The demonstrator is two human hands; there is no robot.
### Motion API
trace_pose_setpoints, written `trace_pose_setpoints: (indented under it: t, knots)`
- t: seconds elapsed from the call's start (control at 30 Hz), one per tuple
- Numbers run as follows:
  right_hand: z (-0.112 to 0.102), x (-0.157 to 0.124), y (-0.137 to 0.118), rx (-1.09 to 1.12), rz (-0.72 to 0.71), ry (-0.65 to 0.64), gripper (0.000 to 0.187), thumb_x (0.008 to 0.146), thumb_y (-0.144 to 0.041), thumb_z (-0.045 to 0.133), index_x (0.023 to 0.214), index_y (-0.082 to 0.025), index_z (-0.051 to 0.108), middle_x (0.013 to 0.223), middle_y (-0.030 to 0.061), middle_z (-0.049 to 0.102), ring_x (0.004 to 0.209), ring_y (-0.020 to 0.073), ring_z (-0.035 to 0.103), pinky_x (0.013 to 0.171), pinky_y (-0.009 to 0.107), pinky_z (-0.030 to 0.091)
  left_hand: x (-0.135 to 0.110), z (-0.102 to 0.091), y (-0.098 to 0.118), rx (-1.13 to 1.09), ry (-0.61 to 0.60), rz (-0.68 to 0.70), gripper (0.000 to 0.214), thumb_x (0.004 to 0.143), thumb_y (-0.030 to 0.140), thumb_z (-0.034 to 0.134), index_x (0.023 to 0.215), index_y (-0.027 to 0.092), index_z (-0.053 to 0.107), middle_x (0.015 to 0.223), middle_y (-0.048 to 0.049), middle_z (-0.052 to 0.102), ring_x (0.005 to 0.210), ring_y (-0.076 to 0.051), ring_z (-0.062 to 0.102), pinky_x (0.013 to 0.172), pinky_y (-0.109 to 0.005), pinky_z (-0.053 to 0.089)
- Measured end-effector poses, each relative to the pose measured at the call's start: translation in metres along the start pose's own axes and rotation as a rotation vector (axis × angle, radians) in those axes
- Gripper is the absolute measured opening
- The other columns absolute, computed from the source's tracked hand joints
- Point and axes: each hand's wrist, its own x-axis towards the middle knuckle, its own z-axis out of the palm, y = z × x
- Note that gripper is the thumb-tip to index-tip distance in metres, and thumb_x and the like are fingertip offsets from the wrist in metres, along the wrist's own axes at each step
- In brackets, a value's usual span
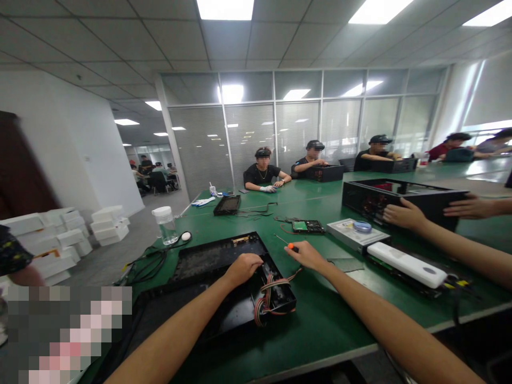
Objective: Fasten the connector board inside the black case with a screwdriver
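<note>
Cables point(276, 284) across end of black case point(234, 314)

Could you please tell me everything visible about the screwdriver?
The screwdriver has a thin shaft that looks like metal and a handle that is orange at the front and black behind. The right hand holds the handle, hiding its rear part. The shaft slants forward and leftward from the hand, above the green table; whether its tip touches anything is unclear.
</note>
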Motion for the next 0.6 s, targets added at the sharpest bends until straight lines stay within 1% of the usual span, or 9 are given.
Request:
trace_pose_setpoints:
  t: [0.13, 0.33, 0.5, 0.6]
  knots:
    - [-0.0006, -0.0001, -0.0009, 0.008, 0.004, -0.006, 0.046, 0.081, -0.049, 0.037, 0.061, -0.015, 0.060, 0.050, 0.0001, 0.053, 0.047, 0.0108, 0.042, 0.049, 0.022, 0.027, 0.0012, 0.0001, -0.0003, -0.012, -0.005, -0.004, 0.022, 0.086, 0.017, 0.042, 0.092, 0.014, 0.063, 0.096, -0.0050, 0.064, 0.093, -0.014, 0.057, 0.088, -0.027, 0.042]
    - [-0.0012, -0.0002, -0.0044, 0.015, -0.024, 0.022, 0.045, 0.081, -0.048, 0.037, 0.061, -0.015, 0.060, 0.051, -0.0003, 0.052, 0.048, 0.0107, 0.042, 0.050, 0.022, 0.027, 0.0043, -0.0041, 0.0036, -0.013, -0.063, -0.052, 0.022, 0.085, 0.017, 0.042, 0.091, 0.016, 0.063, 0.094, -0.0033, 0.065, 0.089, -0.014, 0.059, 0.084, -0.026, 0.043]
    - [-0.0030, -0.0006, -0.0061, 0.018, -0.037, 0.031, 0.045, 0.081, -0.047, 0.038, 0.060, -0.015, 0.060, 0.050, 0.0002, 0.052, 0.048, 0.0109, 0.042, 0.050, 0.022, 0.027, 0.0035, -0.0033, 0.0051, 0.007, -0.038, -0.055, 0.023, 0.086, 0.016, 0.040, 0.091, 0.016, 0.063, 0.094, -0.0037, 0.065, 0.089, -0.014, 0.058, 0.085, -0.026, 0.042]
    - [-0.0038, -0.0002, -0.0050, 0.023, -0.021, 0.019, 0.043, 0.081, -0.046, 0.039, 0.061, -0.015, 0.061, 0.050, 0.0002, 0.052, 0.048, 0.0109, 0.042, 0.050, 0.022, 0.027, 0.0036, -0.0031, 0.0054, 0.012, -0.043, -0.057, 0.022, 0.086, 0.018, 0.041, 0.091, 0.016, 0.063, 0.094, -0.0038, 0.065, 0.088, -0.014, 0.059, 0.084, -0.026, 0.043]
